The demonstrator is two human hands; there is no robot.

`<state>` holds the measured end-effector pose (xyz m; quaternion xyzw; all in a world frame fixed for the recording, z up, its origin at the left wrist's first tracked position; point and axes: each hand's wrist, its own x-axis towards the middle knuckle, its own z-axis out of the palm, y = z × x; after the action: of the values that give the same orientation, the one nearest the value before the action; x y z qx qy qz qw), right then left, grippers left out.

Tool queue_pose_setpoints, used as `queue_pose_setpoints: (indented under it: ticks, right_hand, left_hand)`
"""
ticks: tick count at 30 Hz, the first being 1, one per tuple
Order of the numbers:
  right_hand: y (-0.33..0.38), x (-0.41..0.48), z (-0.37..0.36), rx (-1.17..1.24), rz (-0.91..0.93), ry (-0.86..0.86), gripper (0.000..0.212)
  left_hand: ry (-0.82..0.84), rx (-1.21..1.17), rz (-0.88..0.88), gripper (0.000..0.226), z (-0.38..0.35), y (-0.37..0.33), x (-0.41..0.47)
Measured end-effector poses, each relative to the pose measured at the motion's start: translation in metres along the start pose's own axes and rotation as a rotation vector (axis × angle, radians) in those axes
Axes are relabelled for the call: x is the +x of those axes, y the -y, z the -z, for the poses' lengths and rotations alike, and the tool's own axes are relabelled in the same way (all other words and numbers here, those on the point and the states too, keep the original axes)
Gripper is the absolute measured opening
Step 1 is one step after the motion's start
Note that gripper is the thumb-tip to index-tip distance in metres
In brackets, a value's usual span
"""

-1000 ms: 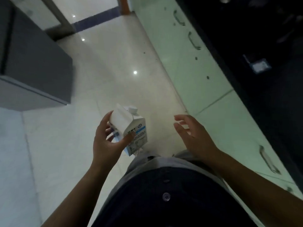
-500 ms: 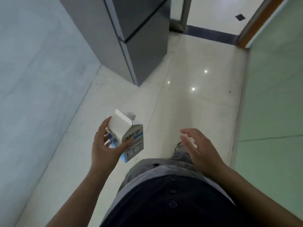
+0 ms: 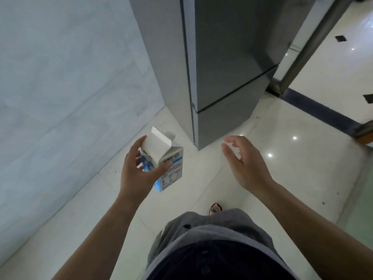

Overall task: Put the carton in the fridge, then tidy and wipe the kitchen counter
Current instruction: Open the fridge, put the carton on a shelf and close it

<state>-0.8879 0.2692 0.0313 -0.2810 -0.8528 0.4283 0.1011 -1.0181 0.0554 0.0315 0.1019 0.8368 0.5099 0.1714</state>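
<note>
The left hand [image 3: 137, 174] gripped the carton [image 3: 167, 158], a white gable-top pack with blue print and a small cap, with the thumb laid across its labelled face and the fingers wrapped round the far side. The pack sat tilted in that grasp, its ridge leaning away from the body. It hung in the air above the pale tiled floor [image 3: 262, 178], in front of the person and just short of the grey fridge [image 3: 232, 67]. Carrying it one-handed probably served to leave the other hand free for the door. The right hand [image 3: 244, 164] held nothing, was raised level with the carton and well apart from it, fingers loosely curved and spread towards the fridge's lower corner. Both fridge doors looked closed, a dark seam dividing upper from lower, though no handle could be made out from this steep angle, so where the pull would go was unclear. The fridge stood against a light marbled wall [image 3: 70, 87] to the left, and one sandalled foot [image 3: 216, 208] showed below, pointing towards it. The carton was not yet inside, and the counter work lay ahead
</note>
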Motion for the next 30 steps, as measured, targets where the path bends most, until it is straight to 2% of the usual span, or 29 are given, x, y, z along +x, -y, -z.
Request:
queue_pose_setpoints:
  ticks: [10,12,15,19,24,30]
  right_hand:
    - [0.113,0.206,0.037,-0.031,0.315,-0.212,0.042]
    - [0.133,0.233,0.035,-0.049,0.330,-0.344,0.050]
    - [0.154,0.262,0.025,-0.042,0.359,-0.629,0.062]
    - [0.166,0.289,0.005,0.037,0.299,-0.842,0.075]
    - [0.177,0.314,-0.013,0.026,0.226,-1.057,0.068]
    - [0.180,0.317,-0.015,0.109,0.157,-1.111,0.074]
  left_hand:
    - [-0.078,0.004,-0.178,0.074,0.010,-0.099,0.151]
    - [-0.081,-0.007,-0.217,0.076,0.017,-0.117,0.184]
    - [-0.042,-0.076,-0.288,0.069,0.031,-0.141,0.232]
    - [0.081,-0.150,-0.399,0.062,0.050,-0.164,0.286]
    - [0.248,-0.158,-0.526,0.062,0.055,-0.175,0.340]
    - [0.378,-0.163,-0.648,0.066,0.047,-0.186,0.376]
